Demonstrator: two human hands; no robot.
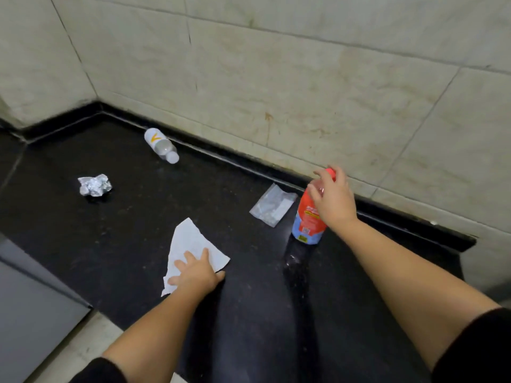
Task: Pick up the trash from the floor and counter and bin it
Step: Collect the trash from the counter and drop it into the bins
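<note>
A white sheet of paper [188,241] lies flat on the black counter [116,233], and my left hand [195,273] rests on its near end with fingers spread. An upright plastic bottle [307,219] with a red label and red cap stands near the back wall. My right hand [333,196] is at its neck and cap, fingers curled around it. A crumpled foil ball [94,184] sits at the left. A small clear bottle [161,145] lies on its side by the back edge. A clear plastic sachet [272,205] lies left of the red bottle.
Pale tiled walls [276,78] close the counter at the back and left corner. A grey appliance or cabinet face [30,313] stands below the counter at the left, with pale floor [80,352] beside it. The counter's right end stops at about [467,241].
</note>
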